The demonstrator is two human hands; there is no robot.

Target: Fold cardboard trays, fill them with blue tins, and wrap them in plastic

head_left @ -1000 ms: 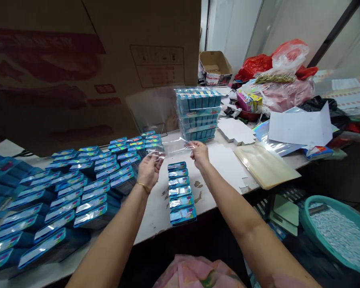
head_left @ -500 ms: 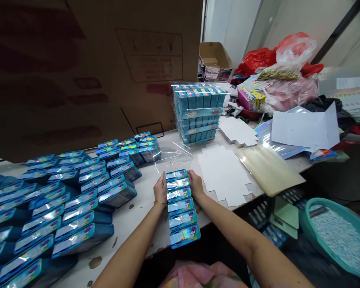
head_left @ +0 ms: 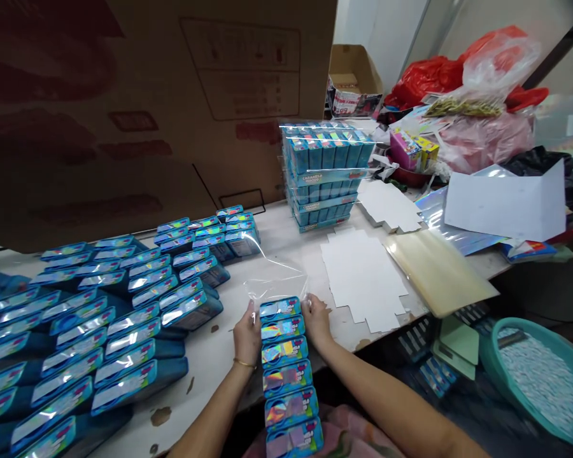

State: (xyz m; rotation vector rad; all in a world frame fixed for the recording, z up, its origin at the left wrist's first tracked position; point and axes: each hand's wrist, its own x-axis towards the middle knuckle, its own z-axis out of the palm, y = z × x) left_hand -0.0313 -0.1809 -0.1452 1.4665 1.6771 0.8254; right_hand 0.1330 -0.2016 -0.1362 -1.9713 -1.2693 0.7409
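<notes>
A row of several small blue packs with shiny printed lids runs from the table edge back over my lap. Clear plastic film spreads past the far end of the row; whether it wraps the whole row I cannot tell. My left hand is closed on the film at the row's far left corner, fingers against the packs' side. At the far right corner, my right hand pinches the film, its fingertips partly hidden by the packs. Many matching blue packs stand in rows on the left.
Film-wrapped blue packs are stacked at the back beside a large cardboard box. White die-cut card sheets and yellowish film sheets lie to the right. A teal basin holds small pale pieces below. Red bags pile up behind.
Both hands and the row of packs have come closer to my body, the near end now over my lap. The film beyond the row has moved along with them. The view has shifted slightly.
</notes>
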